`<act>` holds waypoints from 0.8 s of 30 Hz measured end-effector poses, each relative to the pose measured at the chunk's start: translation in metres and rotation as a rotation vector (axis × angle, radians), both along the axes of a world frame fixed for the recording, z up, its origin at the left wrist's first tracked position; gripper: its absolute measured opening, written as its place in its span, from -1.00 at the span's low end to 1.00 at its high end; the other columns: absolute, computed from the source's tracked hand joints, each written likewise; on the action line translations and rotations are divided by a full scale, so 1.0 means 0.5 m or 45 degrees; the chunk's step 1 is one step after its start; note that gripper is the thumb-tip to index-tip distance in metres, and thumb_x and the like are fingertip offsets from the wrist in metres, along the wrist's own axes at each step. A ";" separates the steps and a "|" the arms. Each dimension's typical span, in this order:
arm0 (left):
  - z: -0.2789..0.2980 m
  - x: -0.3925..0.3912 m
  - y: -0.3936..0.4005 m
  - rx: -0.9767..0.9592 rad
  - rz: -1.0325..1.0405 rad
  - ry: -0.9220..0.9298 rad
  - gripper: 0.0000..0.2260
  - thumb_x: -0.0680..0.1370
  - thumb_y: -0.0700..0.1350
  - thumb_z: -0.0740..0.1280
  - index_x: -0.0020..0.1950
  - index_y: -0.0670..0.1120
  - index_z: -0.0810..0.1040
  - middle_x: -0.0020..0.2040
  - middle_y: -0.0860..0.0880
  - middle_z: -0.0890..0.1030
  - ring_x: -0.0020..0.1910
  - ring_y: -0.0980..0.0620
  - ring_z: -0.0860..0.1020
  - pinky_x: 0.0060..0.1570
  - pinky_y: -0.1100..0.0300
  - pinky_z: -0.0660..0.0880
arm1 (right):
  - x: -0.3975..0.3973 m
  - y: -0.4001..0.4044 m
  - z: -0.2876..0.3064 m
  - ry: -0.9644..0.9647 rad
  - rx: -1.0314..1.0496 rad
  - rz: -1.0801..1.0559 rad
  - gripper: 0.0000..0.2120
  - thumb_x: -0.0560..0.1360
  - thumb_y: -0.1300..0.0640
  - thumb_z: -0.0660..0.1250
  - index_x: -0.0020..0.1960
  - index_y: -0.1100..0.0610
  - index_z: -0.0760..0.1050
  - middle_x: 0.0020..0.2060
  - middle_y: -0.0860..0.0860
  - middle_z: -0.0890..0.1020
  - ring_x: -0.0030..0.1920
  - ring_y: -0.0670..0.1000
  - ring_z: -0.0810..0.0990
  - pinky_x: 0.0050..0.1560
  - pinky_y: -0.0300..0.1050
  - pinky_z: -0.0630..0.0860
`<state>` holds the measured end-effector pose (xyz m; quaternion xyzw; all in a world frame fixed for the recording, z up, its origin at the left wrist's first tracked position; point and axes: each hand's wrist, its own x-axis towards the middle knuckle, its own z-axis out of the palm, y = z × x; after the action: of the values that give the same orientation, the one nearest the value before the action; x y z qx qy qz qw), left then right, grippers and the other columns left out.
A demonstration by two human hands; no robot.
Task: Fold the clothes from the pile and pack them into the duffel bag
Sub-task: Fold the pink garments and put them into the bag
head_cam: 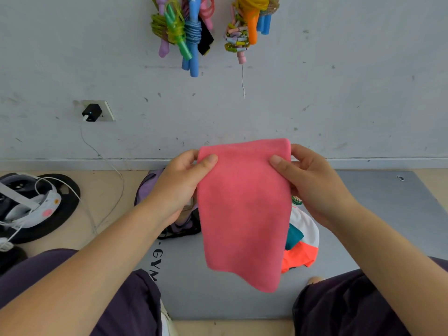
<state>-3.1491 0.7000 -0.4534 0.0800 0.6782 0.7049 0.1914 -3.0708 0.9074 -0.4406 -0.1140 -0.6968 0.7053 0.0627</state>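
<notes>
So the grey gym mat (378,214) takes up most of the floor here, and the purple duffel bag (148,187) sits at its far left corner, mostly hidden behind the left arm. Can't tell how wide its opening is, which matters: if it's half closed, the folded piece could snag or get mashed going in.

The pink cloth (244,209) is held up in the air above the mat, already doubled into a long strip, hanging down from its top edge. The bottom edge looks uneven, one side lower than the other, so the next fold probably comes out crooked unless the layers get squared up first.

The remaining pile (303,236) (white, teal, orange stuff) is on the mat right behind the cloth, so the dangling end could drag into it and mess it up.

Left hand (180,183) pinches the top left corner, thumb in front, fingers behind. Right hand (308,180) does the same on the top right corner. Only the thumb tips bear on the front, so the back layer might slip out.
</notes>
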 end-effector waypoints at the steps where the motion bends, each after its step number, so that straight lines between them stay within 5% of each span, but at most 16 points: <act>1: -0.002 -0.004 -0.002 0.008 0.034 0.007 -0.77 0.58 -0.04 0.34 0.20 -0.10 0.54 -0.37 0.11 0.63 -0.43 0.18 0.55 -0.49 0.36 0.44 | -0.002 0.002 -0.001 -0.003 -0.003 -0.050 -0.72 0.54 0.10 0.37 0.22 0.13 0.52 -0.32 0.00 0.69 -0.37 -0.11 0.63 -0.41 -0.31 0.49; 4: -0.005 -0.011 -0.010 0.014 0.049 0.095 -0.64 0.61 -0.04 0.31 0.41 0.11 0.39 -0.42 0.11 0.60 -0.45 0.19 0.56 -0.37 0.34 0.46 | -0.004 0.008 -0.007 -0.007 0.004 -0.131 -0.58 0.50 0.07 0.41 0.32 0.04 0.42 -0.46 -0.14 0.60 -0.43 -0.18 0.58 -0.44 -0.35 0.46; 6: -0.005 -0.013 -0.012 0.059 0.007 0.121 -0.74 0.62 -0.07 0.30 0.29 0.17 0.52 -0.37 0.09 0.61 -0.41 0.17 0.56 -0.35 0.34 0.48 | -0.006 0.010 -0.011 0.036 0.009 -0.131 -0.58 0.52 0.10 0.40 0.34 -0.04 0.40 -0.55 -0.15 0.49 -0.49 -0.18 0.48 -0.46 -0.35 0.42; 10: 0.001 -0.013 -0.013 0.061 -0.001 0.084 -0.87 0.46 -0.01 0.43 -0.02 0.06 0.71 -0.11 0.01 0.70 -0.15 0.09 0.63 -0.21 0.25 0.57 | -0.008 0.014 -0.003 0.057 -0.095 -0.038 -0.72 0.36 0.01 0.48 0.06 -0.01 0.60 -0.36 0.04 0.60 -0.36 -0.05 0.53 -0.34 -0.20 0.50; 16: 0.001 -0.019 -0.021 -0.019 -0.074 0.175 -0.68 0.49 -0.30 0.41 0.20 -0.03 0.59 -0.05 -0.04 0.73 -0.09 0.10 0.69 -0.15 0.35 0.54 | -0.010 0.031 -0.004 0.064 0.012 0.084 -0.64 0.35 0.19 0.50 0.14 0.06 0.61 -0.13 0.08 0.73 -0.12 -0.02 0.71 -0.12 -0.29 0.57; 24: 0.001 -0.018 -0.021 0.008 -0.067 0.200 -0.61 0.48 -0.34 0.42 0.21 0.05 0.59 -0.05 -0.04 0.73 -0.08 0.12 0.68 -0.16 0.38 0.53 | -0.008 0.024 -0.006 0.068 0.020 0.075 -0.73 0.43 0.25 0.44 0.11 0.08 0.64 -0.11 0.07 0.73 -0.17 -0.04 0.69 -0.19 -0.26 0.58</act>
<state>-3.1579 0.6893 -0.4527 0.1534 0.6866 0.6934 0.1559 -3.0749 0.9193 -0.4438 -0.0743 -0.7036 0.7040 0.0614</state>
